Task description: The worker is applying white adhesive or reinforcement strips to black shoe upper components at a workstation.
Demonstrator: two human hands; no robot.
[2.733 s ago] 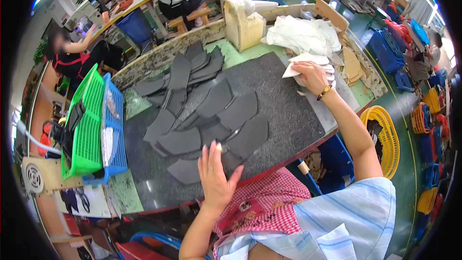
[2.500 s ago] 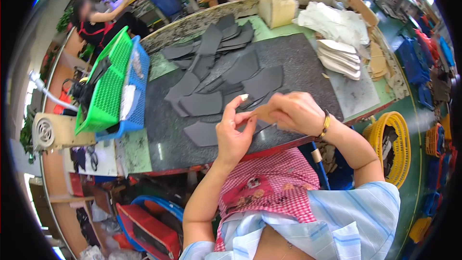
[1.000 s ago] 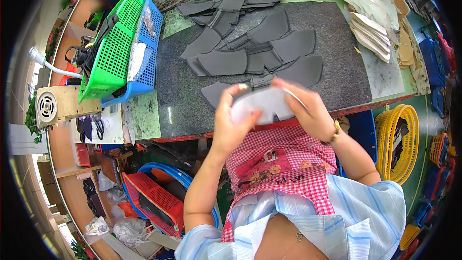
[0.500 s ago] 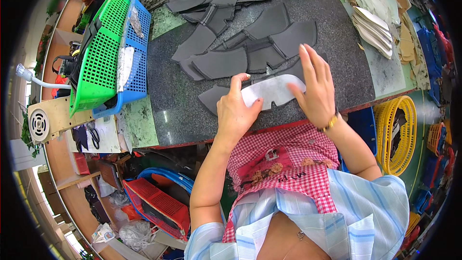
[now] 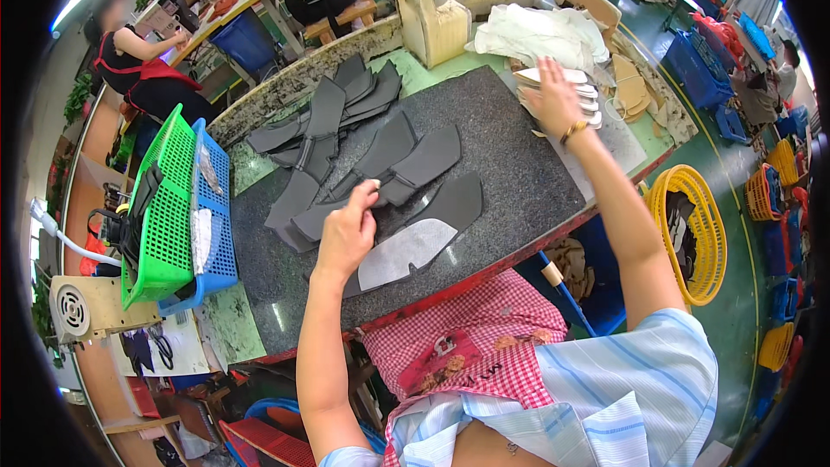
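My right hand [image 5: 556, 102] reaches out to the far right, fingers outstretched over a stack of white curved pieces [image 5: 590, 102]; its fingertips seem to touch them. My left hand [image 5: 348, 229] is near the middle of the dark stone slab [image 5: 527, 182]. Its index finger points forward, apart from the thumb, and nothing shows between them. Just right of it, a white curved piece with a small notch [image 5: 405, 252] lies on a dark grey padded piece [image 5: 458, 206]. Beyond my left hand, several more grey padded pieces [image 5: 428, 156] overlap in a loose pile.
Green [image 5: 164, 207] and blue [image 5: 212, 216] baskets stand at the left edge. A cream block-shaped holder [image 5: 432, 30] and white cloth [image 5: 545, 33] sit at the back. At the right stands a yellow basket [image 5: 683, 233]. Scissors [image 5: 162, 344] lie at lower left; two people are further off.
My right hand has left the white piece and moved out to the white stack. My left hand has let go of that piece, which stays on the grey one. The view has shifted.
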